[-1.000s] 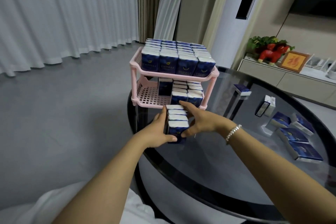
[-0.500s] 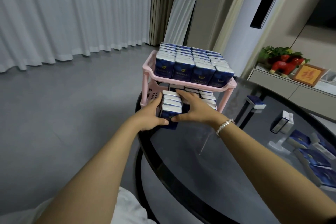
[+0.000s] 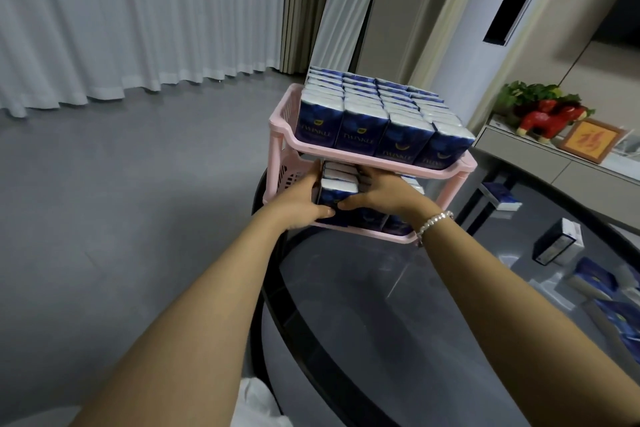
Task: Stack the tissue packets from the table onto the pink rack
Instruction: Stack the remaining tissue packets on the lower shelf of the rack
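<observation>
I am holding my left hand (image 3: 300, 202) and right hand (image 3: 382, 193) pressed in from either side on a short row of packets (image 3: 336, 189), thumbs meeting at the near face, so both hands are clamped on that one row. From the head camera, the only view, the row is sitting in the mouth of the rack's lower shelf (image 3: 398, 236), at about twelve o'clock from me, its back end already passing under the upper shelf's front rail (image 3: 349, 157).

The rack (image 3: 282, 121) is standing at the near-left edge of the dark round table (image 3: 398, 305). Its top shelf is carrying a full block of packets (image 3: 377, 114) standing upright. On the lower shelf, more packets (image 3: 398, 224) are standing just right of my row, partly hidden by my right wrist; I cannot tell whether the two are touching.

I judge the step in hand to be sliding this row in. To do it well, I am keeping the squeeze even so the middle packets do not bulge out, keeping the row level, watching my knuckles under the rail, and steering it snug against its neighbours before letting go.

Loose packets (image 3: 557, 246) are still lying at about two to three o'clock on the table, so more trips are waiting.
</observation>
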### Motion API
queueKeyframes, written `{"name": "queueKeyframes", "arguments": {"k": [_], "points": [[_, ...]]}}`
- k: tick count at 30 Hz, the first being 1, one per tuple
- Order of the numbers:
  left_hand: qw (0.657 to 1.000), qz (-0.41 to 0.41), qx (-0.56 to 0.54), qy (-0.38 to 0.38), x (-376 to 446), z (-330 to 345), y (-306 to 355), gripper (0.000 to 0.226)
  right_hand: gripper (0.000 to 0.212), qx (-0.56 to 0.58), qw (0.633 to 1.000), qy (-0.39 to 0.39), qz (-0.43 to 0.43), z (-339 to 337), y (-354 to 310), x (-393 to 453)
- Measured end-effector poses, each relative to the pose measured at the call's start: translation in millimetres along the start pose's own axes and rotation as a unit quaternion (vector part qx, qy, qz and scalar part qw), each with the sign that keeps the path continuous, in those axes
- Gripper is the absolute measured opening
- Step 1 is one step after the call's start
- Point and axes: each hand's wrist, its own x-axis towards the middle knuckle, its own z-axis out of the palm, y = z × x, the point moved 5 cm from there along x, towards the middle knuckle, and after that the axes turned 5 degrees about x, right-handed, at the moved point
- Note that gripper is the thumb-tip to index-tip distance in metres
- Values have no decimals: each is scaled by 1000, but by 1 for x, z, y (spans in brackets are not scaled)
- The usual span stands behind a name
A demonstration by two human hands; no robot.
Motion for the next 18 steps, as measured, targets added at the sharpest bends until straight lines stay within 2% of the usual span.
{"name": "queueKeyframes", "arguments": {"k": [2, 5, 10, 13, 18], "points": [[1000, 4, -7, 9, 3, 1, 1, 91, 98, -17, 1000, 5, 23, -1, 4, 6], [1000, 14, 1, 18, 5, 4, 2, 85, 89, -43, 999, 5, 26, 0, 2, 7], [999, 5, 33, -12, 6, 9, 1, 78, 79, -106, 994, -26, -20, 3, -5, 3], [999, -15, 46, -22, 8, 10, -1, 75, 71, -148, 988, -14, -48, 2, -9, -4], [996, -22, 86, -18, 7, 13, -2, 77, 75, -265, 963, 5, -45, 4, -7, -7]]}}
